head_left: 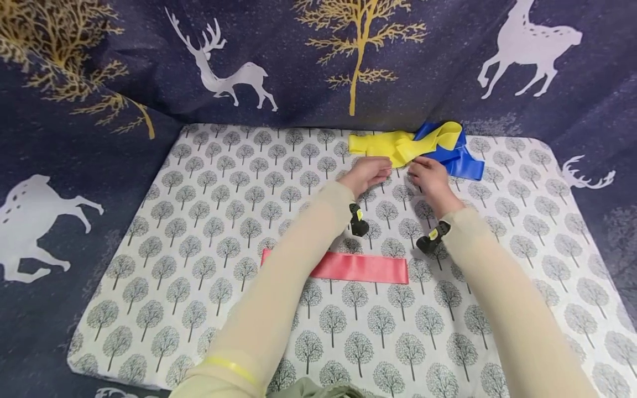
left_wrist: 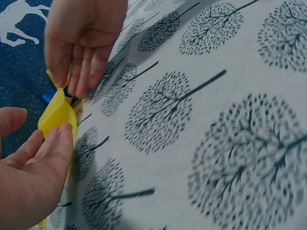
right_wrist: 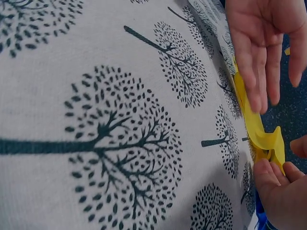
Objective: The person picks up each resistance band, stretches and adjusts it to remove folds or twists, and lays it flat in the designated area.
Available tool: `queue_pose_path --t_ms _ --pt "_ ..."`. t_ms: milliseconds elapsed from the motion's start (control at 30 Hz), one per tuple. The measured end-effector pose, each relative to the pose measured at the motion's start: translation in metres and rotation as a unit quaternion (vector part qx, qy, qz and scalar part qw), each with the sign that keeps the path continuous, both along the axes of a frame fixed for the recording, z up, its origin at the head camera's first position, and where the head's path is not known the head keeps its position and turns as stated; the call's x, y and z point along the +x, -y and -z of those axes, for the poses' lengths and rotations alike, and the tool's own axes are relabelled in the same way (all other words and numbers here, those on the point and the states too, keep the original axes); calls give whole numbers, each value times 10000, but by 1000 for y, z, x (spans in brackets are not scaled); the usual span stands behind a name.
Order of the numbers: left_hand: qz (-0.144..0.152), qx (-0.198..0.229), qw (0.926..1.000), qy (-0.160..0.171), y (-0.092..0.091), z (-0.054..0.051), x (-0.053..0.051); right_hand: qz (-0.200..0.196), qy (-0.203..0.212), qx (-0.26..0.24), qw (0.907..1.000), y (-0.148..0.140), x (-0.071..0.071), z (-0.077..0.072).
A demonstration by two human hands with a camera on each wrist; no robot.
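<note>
A yellow ribbon (head_left: pixel 390 145) lies in loose folds at the far edge of the table, partly over a blue ribbon (head_left: pixel 466 166). My left hand (head_left: pixel 367 174) is at the near side of the yellow ribbon, its thumb apart from extended fingers. Just to the right, my right hand (head_left: pixel 432 179) reaches to the same ribbon, with its fingertips close against a narrow fold. In the right wrist view the right thumb stands off from the fingers (right_wrist: pixel 268 175) near the yellow ribbon (right_wrist: pixel 254 127). Exact contact is hard to see.
A pink-red ribbon (head_left: pixel 360 268) lies flat across the middle of the table, partly hidden beneath my left forearm. The tree-print cloth (head_left: pixel 199 237) covers the tabletop. A dark blue curtain (head_left: pixel 298 66) with deer and trees hangs behind it.
</note>
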State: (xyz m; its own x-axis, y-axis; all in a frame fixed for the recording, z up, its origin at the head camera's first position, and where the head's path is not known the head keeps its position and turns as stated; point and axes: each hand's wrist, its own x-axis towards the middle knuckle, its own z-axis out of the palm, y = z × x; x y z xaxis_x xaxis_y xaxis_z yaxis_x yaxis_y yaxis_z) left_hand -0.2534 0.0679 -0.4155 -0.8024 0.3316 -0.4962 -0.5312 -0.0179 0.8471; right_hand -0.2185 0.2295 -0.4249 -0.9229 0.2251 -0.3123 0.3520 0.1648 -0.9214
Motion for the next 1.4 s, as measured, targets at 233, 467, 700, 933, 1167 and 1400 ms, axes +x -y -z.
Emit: queue_pose_path --t_ms 233,467,700,933,1167,1400 --pt "-137 376 9992 75 -10 4 -6 319 -77 -155 9993 6 -8 -3" --pt "-480 573 9972 62 -20 0 -10 642 -165 -411 9970 4 -16 -3" --pt "-210 177 9996 98 -32 -2 -13 561 -216 -447 9972 3 -16 -7" --pt "-65 -3 9998 178 -35 -3 -14 688 -227 83 9973 -11 -18 -10" --pt "-1253 69 9921 -73 -36 -2 -8 1408 -358 297 9889 -40 -26 -19" --pt "-2667 141 9635 184 -39 3 -9 1252 95 1119 9858 -63 -37 -21"
